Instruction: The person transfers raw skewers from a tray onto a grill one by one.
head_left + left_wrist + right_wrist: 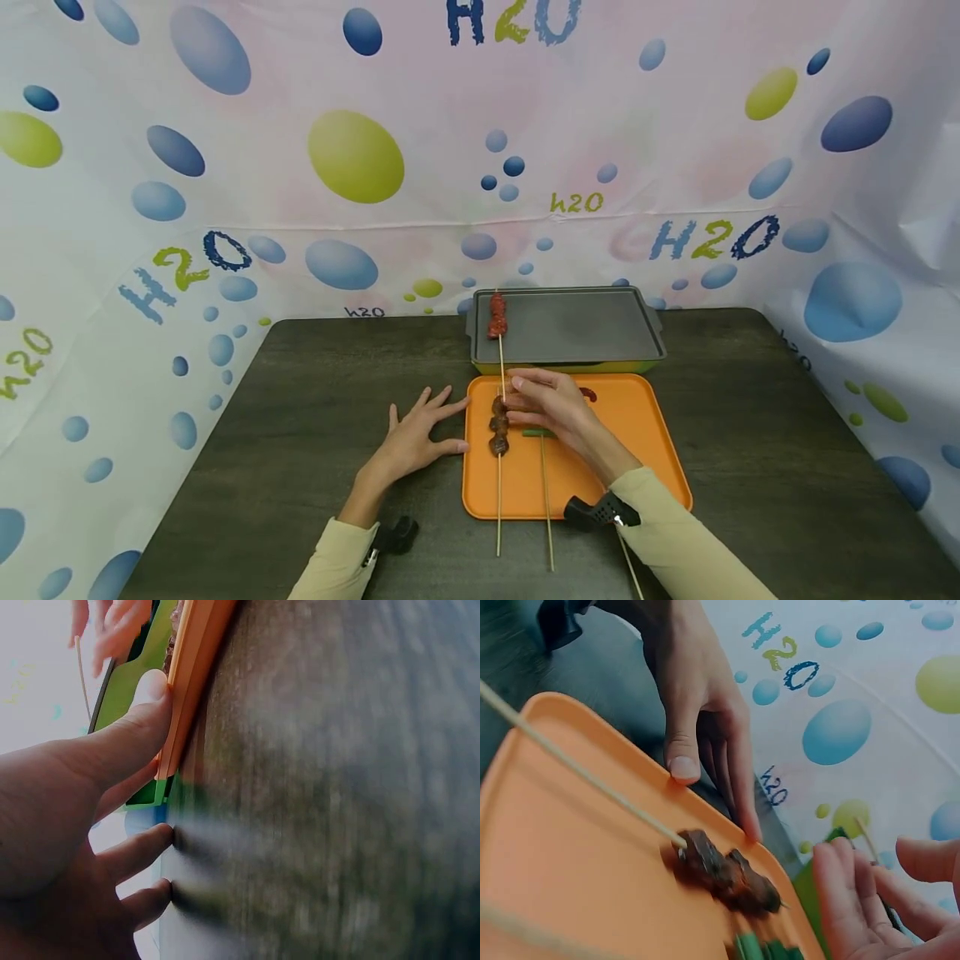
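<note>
My right hand (551,408) pinches the wooden stick of a skewer with red pieces (497,317). Those pieces are at the left end of a grey griddle plate (577,325). Below that hand, a skewer of browned meat (498,427) lies along the left side of an orange tray (615,467); the right wrist view shows its dark chunks (727,874) closely. My left hand (412,446) has its fingers spread, and its thumb (150,690) touches the tray's left edge. Nothing is held in it.
On the tray is a skewer with green pieces (537,432), partly hidden by the right hand. A dark red piece (588,394) shows behind that hand, and another stick (630,567) pokes out under the right sleeve. A patterned sheet (420,167) hangs behind the dark table (315,400).
</note>
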{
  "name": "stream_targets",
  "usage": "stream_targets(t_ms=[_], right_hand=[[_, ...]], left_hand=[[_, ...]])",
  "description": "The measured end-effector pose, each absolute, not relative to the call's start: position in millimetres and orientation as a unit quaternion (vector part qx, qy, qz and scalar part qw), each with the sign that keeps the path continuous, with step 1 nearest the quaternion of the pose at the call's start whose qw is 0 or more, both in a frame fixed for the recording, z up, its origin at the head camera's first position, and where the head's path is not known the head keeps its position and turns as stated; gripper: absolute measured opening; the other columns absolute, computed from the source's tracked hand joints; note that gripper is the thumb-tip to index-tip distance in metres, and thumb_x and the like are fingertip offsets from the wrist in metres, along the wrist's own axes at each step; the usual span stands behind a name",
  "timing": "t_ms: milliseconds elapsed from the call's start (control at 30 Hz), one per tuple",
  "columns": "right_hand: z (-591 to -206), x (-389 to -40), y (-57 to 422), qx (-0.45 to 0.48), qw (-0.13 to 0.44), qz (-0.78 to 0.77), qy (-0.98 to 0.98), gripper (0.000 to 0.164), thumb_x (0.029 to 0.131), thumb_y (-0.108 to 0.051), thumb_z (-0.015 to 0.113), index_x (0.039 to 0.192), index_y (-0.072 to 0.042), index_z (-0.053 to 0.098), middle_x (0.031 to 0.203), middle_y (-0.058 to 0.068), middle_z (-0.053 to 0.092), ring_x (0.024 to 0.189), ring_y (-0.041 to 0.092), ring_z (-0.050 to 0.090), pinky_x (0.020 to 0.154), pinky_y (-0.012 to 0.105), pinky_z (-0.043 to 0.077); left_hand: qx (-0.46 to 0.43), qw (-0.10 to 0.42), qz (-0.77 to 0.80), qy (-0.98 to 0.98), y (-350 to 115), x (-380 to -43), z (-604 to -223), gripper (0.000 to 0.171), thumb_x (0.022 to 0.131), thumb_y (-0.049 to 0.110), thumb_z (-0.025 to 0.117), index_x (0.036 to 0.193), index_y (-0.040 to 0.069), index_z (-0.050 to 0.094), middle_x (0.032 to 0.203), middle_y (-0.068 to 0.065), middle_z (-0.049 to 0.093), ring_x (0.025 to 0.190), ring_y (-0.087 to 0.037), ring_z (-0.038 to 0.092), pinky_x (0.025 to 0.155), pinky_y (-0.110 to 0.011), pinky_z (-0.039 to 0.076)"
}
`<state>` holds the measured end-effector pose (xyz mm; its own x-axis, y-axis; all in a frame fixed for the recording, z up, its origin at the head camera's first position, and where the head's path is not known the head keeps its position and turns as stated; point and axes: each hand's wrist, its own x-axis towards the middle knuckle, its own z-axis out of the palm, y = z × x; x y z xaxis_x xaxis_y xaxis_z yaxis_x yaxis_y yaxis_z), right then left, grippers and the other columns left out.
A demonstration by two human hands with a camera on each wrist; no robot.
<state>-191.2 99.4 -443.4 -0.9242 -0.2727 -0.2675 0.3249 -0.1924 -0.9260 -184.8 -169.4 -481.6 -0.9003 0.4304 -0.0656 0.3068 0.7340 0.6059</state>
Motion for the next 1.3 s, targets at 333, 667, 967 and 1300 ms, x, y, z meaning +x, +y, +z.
stream_targets(t_ms=[333, 667, 967, 1300], right_hand=[[-437, -144, 155, -0.081, 0.144, -0.659, 0.734, 0.050, 0.106, -0.017, 0.061, 0.146, 0.009, 0.049, 0.123, 0.032, 0.062, 0.110, 0.045, 0.067, 0.088, 0.047, 0.059], [-437, -100, 201, -0.149, 0.110, -0.544, 0.818, 0.041, 0.103, -0.009, 0.063, 0.137, 0.012, 0.055, 0.099, 0.018, 0.070, 0.080, 0.025, 0.074, 0.067, 0.035, 0.062], [-449, -65, 225, -0.142, 0.139, -0.448, 0.872, 0.040, 0.101, -0.010, 0.065, 0.137, 0.006, 0.058, 0.084, -0.001, 0.069, 0.060, 0.009, 0.065, 0.056, 0.027, 0.053], [-465, -56, 224, -0.064, 0.197, -0.588, 0.782, 0.045, 0.100, -0.011, 0.069, 0.135, 0.014, 0.056, 0.104, 0.016, 0.070, 0.074, 0.026, 0.075, 0.058, 0.038, 0.062]], left_hand=[[0.203, 0.098, 0.309, 0.924, -173, -181, -479, 0.074, 0.088, 0.041, 0.078, 0.154, 0.023, 0.051, 0.166, -0.015, 0.030, 0.154, -0.046, 0.012, 0.104, -0.085, -0.008], [0.205, 0.097, 0.308, 0.924, -171, -183, -481, 0.074, 0.089, 0.042, 0.078, 0.154, 0.023, 0.051, 0.166, -0.014, 0.030, 0.154, -0.045, 0.012, 0.104, -0.085, -0.008], [0.204, 0.099, 0.311, 0.923, -168, -183, -481, 0.073, 0.088, 0.041, 0.079, 0.154, 0.023, 0.052, 0.166, -0.014, 0.030, 0.154, -0.045, 0.012, 0.105, -0.084, -0.009], [0.205, 0.094, 0.317, 0.921, -169, -182, -481, 0.073, 0.088, 0.042, 0.078, 0.154, 0.023, 0.051, 0.165, -0.015, 0.031, 0.154, -0.046, 0.012, 0.104, -0.084, -0.009]])
